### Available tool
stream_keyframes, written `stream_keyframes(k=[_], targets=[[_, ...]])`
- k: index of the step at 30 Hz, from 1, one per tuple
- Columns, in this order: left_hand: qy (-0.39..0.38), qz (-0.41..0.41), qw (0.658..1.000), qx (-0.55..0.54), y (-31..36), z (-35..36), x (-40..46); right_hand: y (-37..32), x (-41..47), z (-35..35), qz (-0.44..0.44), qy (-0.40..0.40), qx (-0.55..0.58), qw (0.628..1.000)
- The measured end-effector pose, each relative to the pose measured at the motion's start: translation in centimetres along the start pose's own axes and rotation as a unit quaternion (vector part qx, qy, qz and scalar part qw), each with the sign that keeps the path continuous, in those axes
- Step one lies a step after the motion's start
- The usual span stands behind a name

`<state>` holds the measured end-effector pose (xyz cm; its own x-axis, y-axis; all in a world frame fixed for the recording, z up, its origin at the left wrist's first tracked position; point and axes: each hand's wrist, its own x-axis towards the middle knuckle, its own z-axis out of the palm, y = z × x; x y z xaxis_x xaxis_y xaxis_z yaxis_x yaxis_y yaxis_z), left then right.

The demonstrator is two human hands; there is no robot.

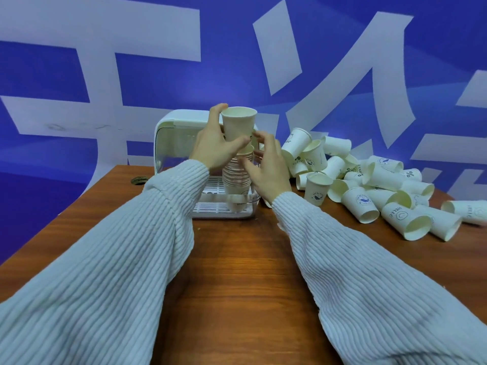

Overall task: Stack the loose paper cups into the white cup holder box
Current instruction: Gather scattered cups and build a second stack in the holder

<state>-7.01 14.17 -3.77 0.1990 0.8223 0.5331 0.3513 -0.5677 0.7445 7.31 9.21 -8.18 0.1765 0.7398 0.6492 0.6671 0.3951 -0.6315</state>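
Note:
My left hand (214,143) grips a white paper cup (238,125) upright, just above a stack of nested cups (237,177) that stands inside the white cup holder box (168,135). The held cup's base sits at the top of the stack. My right hand (266,167) is beside the stack on its right, fingers spread and relaxed, holding nothing; whether they touch the stack I cannot tell. The box has its lid raised and a slotted white tray (210,209) at the bottom.
A pile of several loose paper cups (369,185) lies on the brown wooden table (237,259) to the right of the box, some upright, most on their sides. A round hole (139,180) is in the table at the left. A blue wall stands behind.

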Motion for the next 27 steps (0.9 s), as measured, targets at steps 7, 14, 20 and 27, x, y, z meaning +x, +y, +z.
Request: stream_keyframes(k=[7, 14, 20, 27], targets=[[-0.028, -0.017, 0.998, 0.053, -1.5, 0.8, -0.5, 0.2, -0.2, -0.3, 0.017, -0.022, -0.003, 1.0], [-0.091, -0.063, 0.993, 0.053, -3.7, 1.4, -2.8, 0.7, -0.1, 0.4, 0.078, -0.091, -0.015, 0.993], [-0.074, -0.065, 0.992, 0.074, -5.6, 1.3, -3.1, 0.3, 1.1, 1.6, 0.119, -0.121, 0.069, 0.983], [0.065, -0.136, 0.969, 0.197, -7.0, 0.1, -2.3, 1.0, -0.1, 4.5, 0.15, -0.183, 0.033, 0.971]])
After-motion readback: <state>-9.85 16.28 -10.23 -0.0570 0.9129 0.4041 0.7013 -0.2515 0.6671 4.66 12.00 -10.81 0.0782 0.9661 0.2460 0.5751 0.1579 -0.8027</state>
